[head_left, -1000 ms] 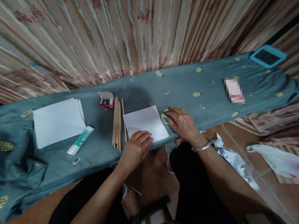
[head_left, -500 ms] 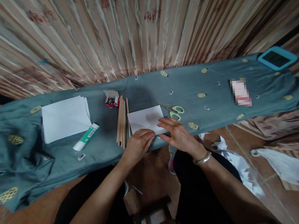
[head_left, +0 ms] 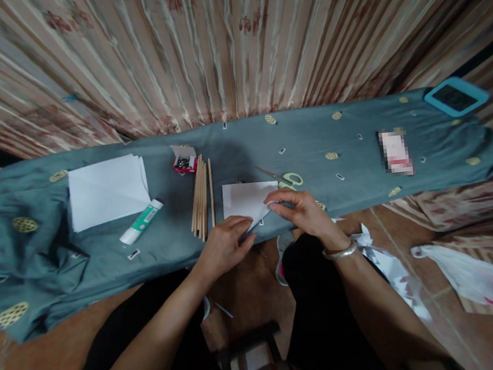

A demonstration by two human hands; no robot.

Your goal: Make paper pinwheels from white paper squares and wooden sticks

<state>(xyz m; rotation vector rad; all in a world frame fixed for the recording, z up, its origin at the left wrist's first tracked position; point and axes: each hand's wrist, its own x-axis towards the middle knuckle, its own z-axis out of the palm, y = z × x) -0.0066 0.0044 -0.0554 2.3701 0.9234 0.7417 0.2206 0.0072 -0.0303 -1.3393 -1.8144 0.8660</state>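
A small white paper sheet (head_left: 243, 200) lies at the near edge of a bench covered in grey-green cloth (head_left: 348, 157). My right hand (head_left: 303, 210) pinches the sheet's near right corner and lifts it, folded back over the sheet. My left hand (head_left: 223, 242) presses down on the near left corner with curled fingers. Yellow-handled scissors (head_left: 287, 178) lie on the cloth just behind my right hand, untouched.
Several wooden sticks (head_left: 200, 196) lie left of the sheet, with a small red box of clips (head_left: 184, 159) behind them. A glue tube (head_left: 141, 221) and a stack of white paper (head_left: 106, 190) sit further left. Paper scraps (head_left: 389, 264) and a plastic bag (head_left: 477, 279) are on the floor.
My right hand let go of the scissors, moved to the sheet's near right corner and lifted it into a fold. My left hand stayed on the near left corner.
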